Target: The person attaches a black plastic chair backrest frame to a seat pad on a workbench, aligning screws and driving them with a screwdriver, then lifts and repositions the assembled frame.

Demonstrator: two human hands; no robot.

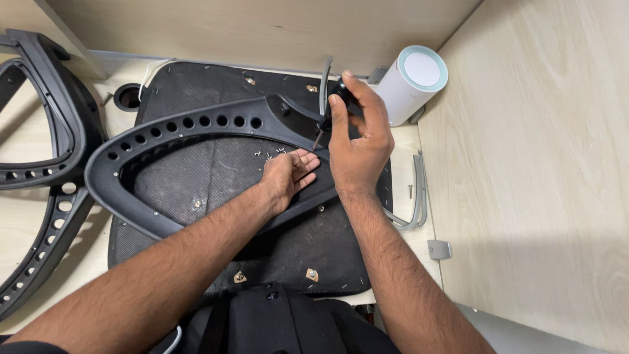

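Gripping a screwdriver (331, 111) in clenched right hand (357, 147) fingers, left hand (288, 176) released, flat by loose screws (272, 155), black chair frame (164, 131)

A pale wooden desk (419, 141) carries a black seat pad (216, 177), white cylinder (411, 85), perhaps a screw (410, 191).

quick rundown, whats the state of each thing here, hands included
right hand: closed around a screwdriver, tip down on the frame
left hand: open, flat on the black frame
black frame: lying flat on the dark mat
loose screws: scattered on the mat by the fingers
white cylinder: upright in the corner
second frame: lying flat at the left
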